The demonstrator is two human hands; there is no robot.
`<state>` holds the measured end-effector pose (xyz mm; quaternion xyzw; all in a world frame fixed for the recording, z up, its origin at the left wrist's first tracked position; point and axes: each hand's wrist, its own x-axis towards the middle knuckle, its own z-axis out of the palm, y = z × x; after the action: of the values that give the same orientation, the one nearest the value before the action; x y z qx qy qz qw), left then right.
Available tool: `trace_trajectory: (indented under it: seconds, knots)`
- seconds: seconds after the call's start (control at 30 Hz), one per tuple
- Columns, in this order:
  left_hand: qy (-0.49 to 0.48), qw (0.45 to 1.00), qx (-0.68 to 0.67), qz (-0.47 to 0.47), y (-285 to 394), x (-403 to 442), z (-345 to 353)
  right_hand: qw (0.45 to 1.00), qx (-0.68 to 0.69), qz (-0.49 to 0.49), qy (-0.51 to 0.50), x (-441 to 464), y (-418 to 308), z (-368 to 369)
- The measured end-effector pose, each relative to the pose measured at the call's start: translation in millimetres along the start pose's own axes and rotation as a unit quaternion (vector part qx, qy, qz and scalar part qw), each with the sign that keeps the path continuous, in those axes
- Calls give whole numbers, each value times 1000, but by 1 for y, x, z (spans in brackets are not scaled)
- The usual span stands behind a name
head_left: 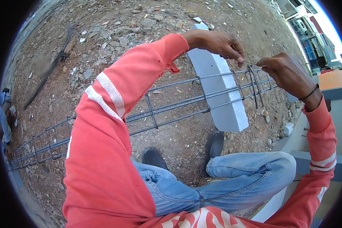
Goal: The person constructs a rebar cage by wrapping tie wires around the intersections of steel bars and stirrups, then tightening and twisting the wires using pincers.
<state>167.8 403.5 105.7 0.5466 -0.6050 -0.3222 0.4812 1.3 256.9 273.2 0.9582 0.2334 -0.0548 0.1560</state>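
Observation:
A long cage of steel bars (171, 105) with square stirrups runs across the view, lying over a pale grey block (228, 117). Above its right end, my left hand (223, 45) pinches one end of a thin wire (249, 63) between thumb and fingertips. My right hand (287, 74) faces it with closed fingers on the other end of the wire, partly hidden by the hand itself. Just below the wire, several stirrups (253, 85) stand bunched close together on the bars.
Stony ground with loose rubble (119, 36) surrounds the cage. At the far left another person (5, 117) is beside the cage's other end. A dark stick (51, 72) lies at upper left. A low wall (292, 136) and a small white lump (288, 129) are on the right.

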Motion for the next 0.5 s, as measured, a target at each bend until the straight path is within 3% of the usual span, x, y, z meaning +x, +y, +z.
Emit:
trace_trajectory:
  seconds: [0.13, 0.2, 0.23, 0.27, 0.33, 0.4, 0.43, 0.5]
  knots:
    - [-51, 996, 69, -30, 5, 0, 4, 994, 42, -104, -6, 27, 5, 11]
    - [-59, 992, 89, -66, -3, 5, 2, 988, -32, -55, -144, 54, 0, 3]
    - [-34, 992, 78, -93, -2, 0, -4, 996, -21, -75, -45, 61, 4, 7]
    - [20, 989, 48, -137, 1, -7, -10, 980, 1, -160, 115, 75, 20, 20]
    - [102, 989, -3, -109, 7, -27, -24, 982, 47, -83, 163, 95, 25, 13]
    - [163, 971, 90, -152, 21, -51, -35, 994, 57, -23, 94, 103, 25, -8]
    - [170, 944, 172, -222, 34, -63, -41, 991, 104, -57, 63, 105, 33, -11]
    - [164, 930, 228, -239, 50, -88, -53, 974, 155, -138, 87, 126, 55, 8]
